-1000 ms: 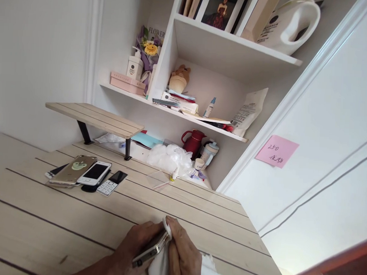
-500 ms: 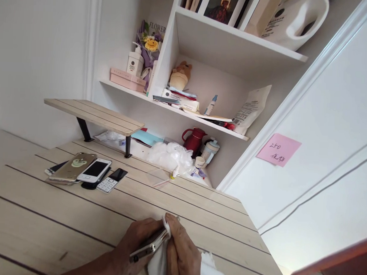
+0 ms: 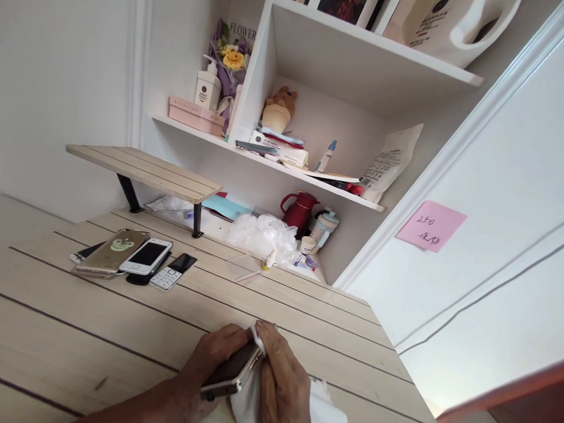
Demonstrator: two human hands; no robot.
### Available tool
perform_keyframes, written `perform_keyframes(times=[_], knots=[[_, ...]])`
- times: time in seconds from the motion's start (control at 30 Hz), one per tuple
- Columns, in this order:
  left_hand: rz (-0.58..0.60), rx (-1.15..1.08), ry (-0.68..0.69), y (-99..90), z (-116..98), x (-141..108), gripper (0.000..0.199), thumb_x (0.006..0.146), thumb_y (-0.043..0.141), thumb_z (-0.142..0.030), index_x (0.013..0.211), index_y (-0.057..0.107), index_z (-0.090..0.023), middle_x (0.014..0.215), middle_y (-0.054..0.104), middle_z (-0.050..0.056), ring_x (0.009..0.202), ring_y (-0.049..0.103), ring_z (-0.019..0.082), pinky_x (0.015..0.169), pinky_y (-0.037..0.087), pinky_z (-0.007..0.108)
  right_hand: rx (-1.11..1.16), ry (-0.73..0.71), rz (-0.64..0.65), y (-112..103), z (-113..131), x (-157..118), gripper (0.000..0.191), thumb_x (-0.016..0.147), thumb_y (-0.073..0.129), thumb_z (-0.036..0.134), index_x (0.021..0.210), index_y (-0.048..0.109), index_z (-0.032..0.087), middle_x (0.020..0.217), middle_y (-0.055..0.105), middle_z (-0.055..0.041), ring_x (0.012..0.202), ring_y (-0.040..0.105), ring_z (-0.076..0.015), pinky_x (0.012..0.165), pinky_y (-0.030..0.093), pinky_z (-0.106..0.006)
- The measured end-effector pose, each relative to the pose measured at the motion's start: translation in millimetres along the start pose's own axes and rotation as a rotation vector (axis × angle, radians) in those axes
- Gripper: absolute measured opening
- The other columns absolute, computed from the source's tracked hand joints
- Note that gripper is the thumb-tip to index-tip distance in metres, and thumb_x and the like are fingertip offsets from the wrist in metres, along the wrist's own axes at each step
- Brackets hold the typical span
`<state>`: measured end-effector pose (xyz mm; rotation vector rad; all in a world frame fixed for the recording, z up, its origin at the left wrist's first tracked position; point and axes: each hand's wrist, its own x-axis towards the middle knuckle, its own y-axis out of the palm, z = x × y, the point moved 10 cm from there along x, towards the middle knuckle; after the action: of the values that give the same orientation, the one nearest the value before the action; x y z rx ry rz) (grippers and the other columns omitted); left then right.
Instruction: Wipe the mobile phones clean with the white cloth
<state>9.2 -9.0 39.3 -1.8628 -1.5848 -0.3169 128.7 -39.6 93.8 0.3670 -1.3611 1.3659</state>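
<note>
Two-handed hold: left hand (image 3: 203,361) has its grip clenched on the tilted dark phone (image 3: 235,366) with a metal edge, right hand (image 3: 286,389) has its grip bunched on the white cloth (image 3: 331,416), a fold of it against the phone's far end. Dark phone is over the near part of the plank surface (image 3: 131,342), cloth spilling out past the right hand; can't tell whether phone touches surface. Farther back left: gold phone (image 3: 105,257), white phone (image 3: 145,256) overlapping a black phone (image 3: 141,279), keypad phone (image 3: 173,271) just beside, wooden riser (image 3: 143,171) behind them.
</note>
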Motion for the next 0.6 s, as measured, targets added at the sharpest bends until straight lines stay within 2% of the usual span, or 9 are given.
perform_keyframes(times=[0.07,0.13,0.23,0.27,0.33,0.4,0.5,0.6], knots=[[-0.019,0.005,0.043,-1.3,-0.4,-0.5,0.017,0.093,0.061,-0.035,0.093,0.070,-0.020,0.085,0.068,0.005,0.075,0.064,0.020,0.067,0.047,0.027,0.014,0.079,-0.008,3.4,2.1,-3.1,0.038,0.099,0.048,0.013,0.133,0.062,0.020,0.122,0.075,-0.0090,0.109,0.075,-0.0177,0.097,0.060,-0.026],[-0.049,0.000,0.136,-3.6,-2.8,-2.7,0.027,0.093,0.061,-0.038,0.110,0.070,-0.020,0.088,0.070,0.006,0.077,0.066,0.022,0.069,0.050,0.029,0.039,0.118,-0.048,7.3,11.8,-9.3,0.033,0.099,0.046,0.013,0.125,0.063,0.023,0.116,0.077,-0.0054,0.106,0.076,-0.0156,0.093,0.060,-0.023],[-0.098,0.007,0.234,-7.6,-5.9,-5.7,0.050,0.091,0.063,-0.045,0.136,0.060,-0.023,0.095,0.072,0.008,0.081,0.068,0.024,0.073,0.052,0.032,0.076,0.060,-0.127,6.7,27.6,-16.0,0.036,0.098,0.042,0.006,0.116,0.064,0.026,0.111,0.078,-0.0027,0.105,0.076,-0.0151,0.090,0.060,-0.024],[-0.103,0.002,0.230,-8.1,-6.1,-5.2,0.050,0.090,0.063,-0.048,0.134,0.062,-0.023,0.094,0.072,0.007,0.080,0.068,0.024,0.073,0.053,0.032,0.066,0.045,-0.124,6.4,27.4,-16.0,0.035,0.099,0.042,0.007,0.118,0.064,0.026,0.113,0.078,-0.0033,0.107,0.075,-0.0159,0.091,0.061,-0.025],[-0.094,-0.018,0.175,-7.8,-6.3,-2.1,0.038,0.092,0.060,-0.051,0.114,0.070,-0.022,0.088,0.070,0.006,0.076,0.066,0.022,0.069,0.051,0.031,0.012,0.047,-0.073,5.9,17.5,-12.5,0.033,0.101,0.044,0.014,0.127,0.062,0.025,0.120,0.076,-0.0063,0.112,0.074,-0.0184,0.092,0.061,-0.028],[-0.049,-0.016,0.098,-3.9,-6.6,1.4,0.029,0.094,0.058,-0.047,0.097,0.070,-0.021,0.084,0.068,0.005,0.074,0.064,0.020,0.067,0.049,0.029,-0.033,0.051,-0.018,3.6,4.4,-7.1,0.035,0.102,0.046,0.017,0.134,0.059,0.022,0.124,0.074,-0.0085,0.114,0.073,-0.0195,0.095,0.061,-0.030],[0.001,0.004,0.064,1.5,-6.6,1.9,0.018,0.095,0.061,-0.035,0.095,0.070,-0.020,0.083,0.068,0.005,0.073,0.063,0.018,0.067,0.047,0.027,-0.066,0.050,-0.032,-1.8,-2.1,-4.0,0.039,0.102,0.046,0.014,0.137,0.059,0.020,0.126,0.073,-0.0103,0.114,0.073,-0.0197,0.098,0.061,-0.030],[-0.045,-0.048,0.109,-0.6,2.5,-4.0,0.018,0.093,0.062,-0.035,0.099,0.072,-0.021,0.085,0.070,0.005,0.076,0.066,0.020,0.070,0.050,0.028,-0.080,0.008,-0.118,-0.6,17.0,-11.2,0.040,0.102,0.049,0.016,0.138,0.063,0.024,0.127,0.073,-0.0096,0.114,0.074,-0.0232,0.097,0.063,-0.033]])
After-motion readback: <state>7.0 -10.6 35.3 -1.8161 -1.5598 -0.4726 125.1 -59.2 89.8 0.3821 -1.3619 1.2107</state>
